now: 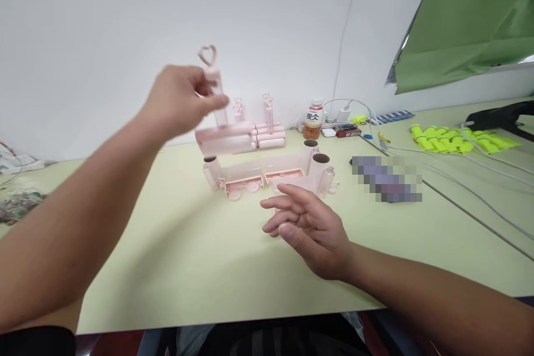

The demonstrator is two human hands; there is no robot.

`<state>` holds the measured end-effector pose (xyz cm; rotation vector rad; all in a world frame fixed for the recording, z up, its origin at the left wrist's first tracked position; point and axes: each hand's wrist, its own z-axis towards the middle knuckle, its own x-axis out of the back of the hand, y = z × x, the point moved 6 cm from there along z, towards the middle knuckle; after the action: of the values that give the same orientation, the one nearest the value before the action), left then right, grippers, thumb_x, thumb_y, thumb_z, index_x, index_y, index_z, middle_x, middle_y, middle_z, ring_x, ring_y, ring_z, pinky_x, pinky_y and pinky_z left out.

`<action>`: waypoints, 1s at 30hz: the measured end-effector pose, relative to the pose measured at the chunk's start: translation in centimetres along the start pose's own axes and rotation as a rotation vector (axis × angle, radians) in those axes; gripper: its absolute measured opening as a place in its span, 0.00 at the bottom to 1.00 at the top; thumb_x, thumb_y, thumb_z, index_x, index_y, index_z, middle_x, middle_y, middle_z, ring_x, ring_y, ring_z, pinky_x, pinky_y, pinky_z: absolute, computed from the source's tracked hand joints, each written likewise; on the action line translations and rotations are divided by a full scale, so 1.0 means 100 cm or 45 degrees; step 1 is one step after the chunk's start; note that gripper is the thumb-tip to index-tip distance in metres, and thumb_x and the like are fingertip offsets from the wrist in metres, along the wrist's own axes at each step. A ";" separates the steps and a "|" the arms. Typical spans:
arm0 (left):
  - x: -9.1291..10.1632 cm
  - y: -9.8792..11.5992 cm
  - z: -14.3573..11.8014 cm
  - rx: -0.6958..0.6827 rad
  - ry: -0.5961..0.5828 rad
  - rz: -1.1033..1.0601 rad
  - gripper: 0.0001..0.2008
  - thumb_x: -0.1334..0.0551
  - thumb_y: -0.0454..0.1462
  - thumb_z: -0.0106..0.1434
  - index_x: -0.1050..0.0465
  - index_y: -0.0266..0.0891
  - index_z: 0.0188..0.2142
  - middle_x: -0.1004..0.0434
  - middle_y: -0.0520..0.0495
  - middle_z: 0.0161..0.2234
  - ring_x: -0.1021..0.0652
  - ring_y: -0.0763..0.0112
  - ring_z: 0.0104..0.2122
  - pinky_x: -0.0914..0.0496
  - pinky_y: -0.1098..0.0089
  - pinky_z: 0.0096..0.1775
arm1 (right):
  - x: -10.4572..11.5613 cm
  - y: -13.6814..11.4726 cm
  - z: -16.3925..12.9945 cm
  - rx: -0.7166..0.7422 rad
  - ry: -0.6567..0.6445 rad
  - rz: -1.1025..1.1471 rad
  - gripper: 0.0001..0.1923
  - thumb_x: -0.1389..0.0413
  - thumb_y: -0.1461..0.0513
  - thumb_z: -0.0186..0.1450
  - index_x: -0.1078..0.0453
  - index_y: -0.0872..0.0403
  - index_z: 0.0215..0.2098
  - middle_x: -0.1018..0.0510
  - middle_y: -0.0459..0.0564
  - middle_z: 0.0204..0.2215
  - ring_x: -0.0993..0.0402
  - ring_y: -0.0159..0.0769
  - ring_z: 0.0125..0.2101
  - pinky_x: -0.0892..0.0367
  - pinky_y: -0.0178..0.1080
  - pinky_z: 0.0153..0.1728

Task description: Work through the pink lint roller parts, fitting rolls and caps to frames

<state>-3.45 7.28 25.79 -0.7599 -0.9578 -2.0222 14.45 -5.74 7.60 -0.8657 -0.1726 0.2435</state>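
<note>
My left hand (187, 94) is raised at left centre, fingers closed on a small clear tube with a pink heart-shaped top (207, 55). Just under that tube is a long pink case (223, 140), smeared by motion; whether the two are joined I cannot tell. My right hand (312, 228) hovers over the table with its fingers apart, holding nothing. Beyond its fingertips lie open pink trays (285, 176) with round pink discs (235, 195) beside them. Cardboard-cored rolls (320, 162) and a clear small bottle (327, 181) stand around the trays.
Pink cases (271, 138) with heart-topped tubes (269, 114) stand by the wall. To their right is a labelled bottle (314, 119). White cables (471, 194) cross the right side, near neon-yellow pieces (454, 138) and a black tool (500, 118). Bagged small parts (20, 203) lie far left.
</note>
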 end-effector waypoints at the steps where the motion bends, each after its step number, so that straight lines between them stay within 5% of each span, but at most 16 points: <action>1: 0.003 -0.014 0.017 0.080 0.001 -0.014 0.16 0.34 0.40 0.60 0.28 0.30 0.42 0.27 0.48 0.34 0.27 0.69 0.34 0.35 0.65 0.39 | 0.000 0.001 0.000 -0.006 0.004 -0.005 0.27 0.44 0.63 0.69 0.44 0.45 0.64 0.25 0.58 0.51 0.19 0.36 0.37 0.21 0.41 0.36; 4: -0.007 -0.063 0.060 0.290 0.051 -0.044 0.20 0.33 0.39 0.59 0.32 0.31 0.48 0.25 0.47 0.38 0.27 0.72 0.32 0.33 0.64 0.37 | -0.001 0.003 0.001 -0.007 0.005 -0.035 0.26 0.44 0.64 0.69 0.44 0.46 0.63 0.25 0.57 0.50 0.20 0.35 0.37 0.22 0.39 0.34; 7: -0.037 -0.113 0.089 0.415 0.107 0.026 0.16 0.32 0.37 0.55 0.31 0.31 0.40 0.26 0.48 0.34 0.28 0.72 0.33 0.34 0.64 0.38 | -0.003 0.002 0.001 0.043 -0.031 -0.074 0.26 0.45 0.66 0.68 0.42 0.46 0.63 0.24 0.55 0.48 0.20 0.34 0.35 0.22 0.39 0.34; 12: -0.096 -0.174 0.111 0.634 -0.071 -0.039 0.07 0.37 0.35 0.58 0.35 0.34 0.30 0.30 0.52 0.26 0.27 0.72 0.33 0.36 0.66 0.35 | -0.004 0.003 0.001 0.017 -0.051 -0.121 0.25 0.46 0.66 0.68 0.41 0.46 0.62 0.22 0.53 0.46 0.20 0.33 0.33 0.23 0.38 0.34; 17: -0.124 -0.194 0.121 0.678 -0.112 -0.027 0.11 0.32 0.32 0.48 0.34 0.38 0.28 0.27 0.45 0.27 0.26 0.65 0.27 0.38 0.65 0.27 | -0.001 0.002 0.003 -0.010 -0.055 -0.206 0.24 0.47 0.68 0.66 0.39 0.48 0.59 0.21 0.54 0.44 0.21 0.33 0.31 0.24 0.38 0.33; 24: -0.154 -0.209 0.135 0.685 -0.190 -0.037 0.10 0.33 0.33 0.48 0.34 0.38 0.27 0.26 0.44 0.27 0.25 0.62 0.26 0.36 0.64 0.27 | 0.001 0.004 0.007 -0.072 -0.085 -0.288 0.19 0.47 0.68 0.65 0.34 0.51 0.54 0.19 0.52 0.39 0.21 0.32 0.29 0.26 0.36 0.32; 30: -0.159 -0.211 0.137 0.676 -0.180 -0.064 0.11 0.32 0.33 0.47 0.33 0.38 0.29 0.26 0.45 0.26 0.24 0.62 0.26 0.35 0.64 0.27 | 0.000 0.004 0.008 -0.107 -0.096 -0.287 0.16 0.47 0.68 0.65 0.32 0.51 0.51 0.20 0.50 0.36 0.21 0.32 0.29 0.28 0.36 0.31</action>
<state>-9.81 33.62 13.40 -0.5898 -1.5251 -1.6517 14.25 -4.91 7.82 -0.9124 -0.3506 0.0583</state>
